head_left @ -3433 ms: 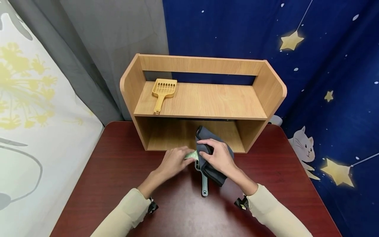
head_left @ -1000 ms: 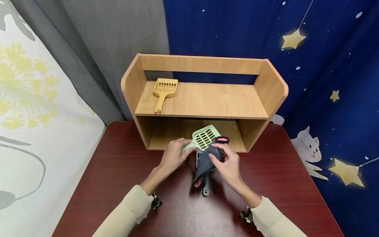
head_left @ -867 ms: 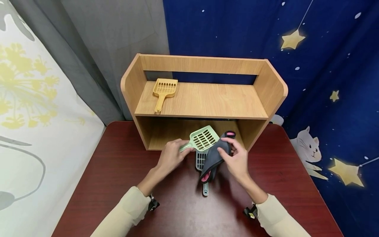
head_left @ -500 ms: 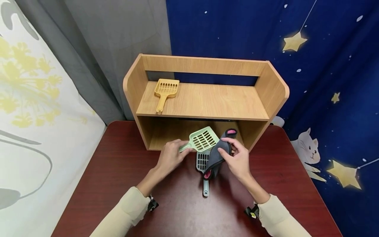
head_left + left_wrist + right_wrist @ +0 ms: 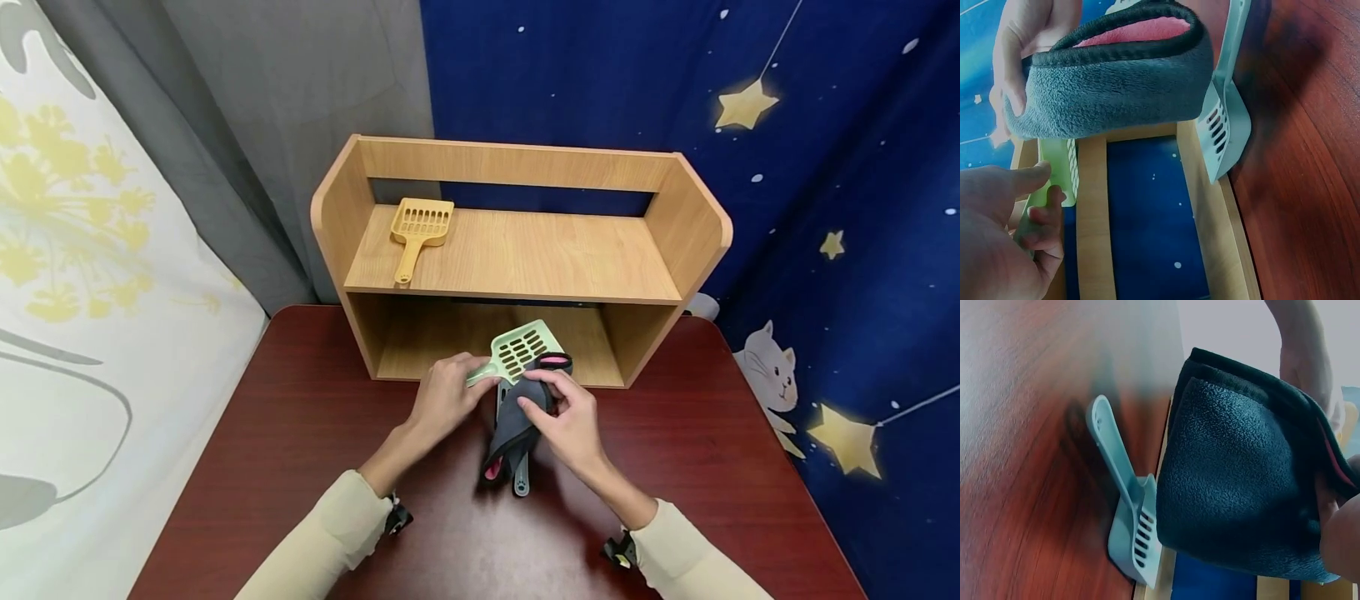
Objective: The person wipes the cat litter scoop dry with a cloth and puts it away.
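In the head view my left hand [image 5: 447, 392] grips the handle of a pale green litter scoop [image 5: 519, 348], its slotted head raised in front of the shelf. My right hand [image 5: 572, 421] pinches a folded dark grey cloth [image 5: 516, 421] with black edging and a pink inner side. The cloth overlaps the lower right part of the green scoop's head. Below them a blue-grey litter scoop [image 5: 1115, 456] lies on the table, partly hidden by the cloth in the head view. The left wrist view shows fingers and thumb curled round the green handle [image 5: 1038, 199].
A two-level wooden shelf [image 5: 517, 283] stands at the back of the dark red table [image 5: 315, 433]. On its upper board, at the left, lies a yellow litter scoop [image 5: 418, 227]. Grey and blue star-patterned curtains [image 5: 585, 75] hang behind, with white patterned fabric at the left.
Earlier the cloth was wrapped around the green scoop's head; that head now shows. Over the last half second the right hand has moved the cloth left and down, while the green scoop shifted slightly right.
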{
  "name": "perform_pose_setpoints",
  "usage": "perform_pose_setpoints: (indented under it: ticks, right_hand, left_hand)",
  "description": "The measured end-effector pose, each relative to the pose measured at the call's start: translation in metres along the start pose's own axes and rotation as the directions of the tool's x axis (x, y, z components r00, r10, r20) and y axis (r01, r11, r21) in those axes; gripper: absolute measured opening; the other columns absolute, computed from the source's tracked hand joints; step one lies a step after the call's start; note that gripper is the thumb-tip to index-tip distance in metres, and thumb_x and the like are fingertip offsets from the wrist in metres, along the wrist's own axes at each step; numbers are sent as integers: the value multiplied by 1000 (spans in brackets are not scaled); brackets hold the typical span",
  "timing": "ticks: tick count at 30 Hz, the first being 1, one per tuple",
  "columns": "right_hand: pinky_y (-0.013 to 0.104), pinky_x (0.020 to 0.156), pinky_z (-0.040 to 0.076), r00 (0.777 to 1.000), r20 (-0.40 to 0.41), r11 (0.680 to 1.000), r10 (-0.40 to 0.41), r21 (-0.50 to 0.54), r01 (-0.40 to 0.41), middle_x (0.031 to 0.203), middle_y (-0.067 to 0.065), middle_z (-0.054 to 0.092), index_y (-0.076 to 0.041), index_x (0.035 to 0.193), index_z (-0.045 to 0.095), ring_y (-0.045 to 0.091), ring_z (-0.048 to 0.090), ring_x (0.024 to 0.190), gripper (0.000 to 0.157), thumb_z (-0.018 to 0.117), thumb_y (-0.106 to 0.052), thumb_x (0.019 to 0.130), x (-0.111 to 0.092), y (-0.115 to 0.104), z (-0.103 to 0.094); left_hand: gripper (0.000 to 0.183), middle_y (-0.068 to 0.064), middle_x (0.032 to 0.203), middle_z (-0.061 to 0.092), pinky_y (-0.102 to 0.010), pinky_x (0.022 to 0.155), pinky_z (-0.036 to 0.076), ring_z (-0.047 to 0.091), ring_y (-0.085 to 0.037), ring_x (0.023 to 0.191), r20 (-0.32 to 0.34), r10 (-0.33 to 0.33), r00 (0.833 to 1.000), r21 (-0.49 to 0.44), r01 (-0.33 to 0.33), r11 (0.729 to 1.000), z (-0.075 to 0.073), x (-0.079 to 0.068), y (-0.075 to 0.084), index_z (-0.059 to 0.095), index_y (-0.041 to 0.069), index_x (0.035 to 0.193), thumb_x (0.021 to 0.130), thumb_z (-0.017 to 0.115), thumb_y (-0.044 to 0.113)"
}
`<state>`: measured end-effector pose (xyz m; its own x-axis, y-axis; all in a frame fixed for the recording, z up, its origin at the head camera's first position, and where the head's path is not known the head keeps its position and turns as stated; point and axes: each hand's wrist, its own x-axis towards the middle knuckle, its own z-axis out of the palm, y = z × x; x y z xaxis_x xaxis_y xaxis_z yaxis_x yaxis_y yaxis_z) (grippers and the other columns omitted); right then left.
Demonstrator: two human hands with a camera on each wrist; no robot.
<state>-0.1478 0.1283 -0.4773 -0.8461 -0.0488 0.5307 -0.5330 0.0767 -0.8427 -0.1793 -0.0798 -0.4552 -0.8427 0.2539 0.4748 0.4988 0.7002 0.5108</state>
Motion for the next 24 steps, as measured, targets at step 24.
perform_pose_setpoints:
  ticks: [24]
  right_hand:
    - [22,70,60,969,-178,985,171,24,-170,113,20,72,7,120,73,8,75,86,38,79,17,83,15,1,-64]
  left_hand:
    - [34,-11,103,78,-40,67,55,67,-20,78,-21,-199,980,-71,197,978,3,-15,-31,79,1,119,90,86,19]
